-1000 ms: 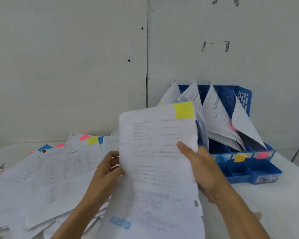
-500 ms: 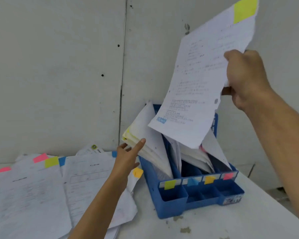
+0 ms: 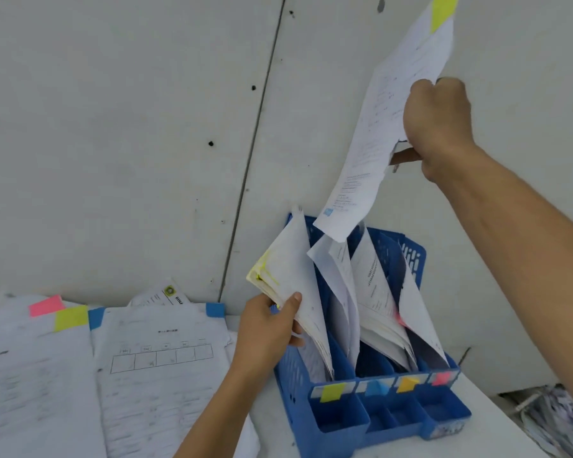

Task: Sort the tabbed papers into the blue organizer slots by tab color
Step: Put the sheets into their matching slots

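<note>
My right hand (image 3: 439,127) grips a white sheet with a yellow tab (image 3: 382,127) high up, its lower corner hanging just over the back of the blue organizer (image 3: 331,421). My left hand (image 3: 268,328) holds the yellow-edged stack of papers (image 3: 291,285) in the leftmost slot, thumb on its front, tilting it left. The organizer's front carries yellow (image 3: 332,392), blue (image 3: 376,388), orange (image 3: 407,384) and pink (image 3: 442,378) labels. The other slots hold leaning sheets.
A spread of loose tabbed papers (image 3: 156,358) with pink, yellow and blue tabs covers the white table (image 3: 497,434) on the left. The grey wall (image 3: 129,127) stands right behind the organizer. More crumpled paper (image 3: 563,421) lies beyond the table's right edge.
My right hand has turned the yellow-tabbed sheet more edge-on above the organizer. My left hand has closed onto the stack in the leftmost slot and pulled it left.
</note>
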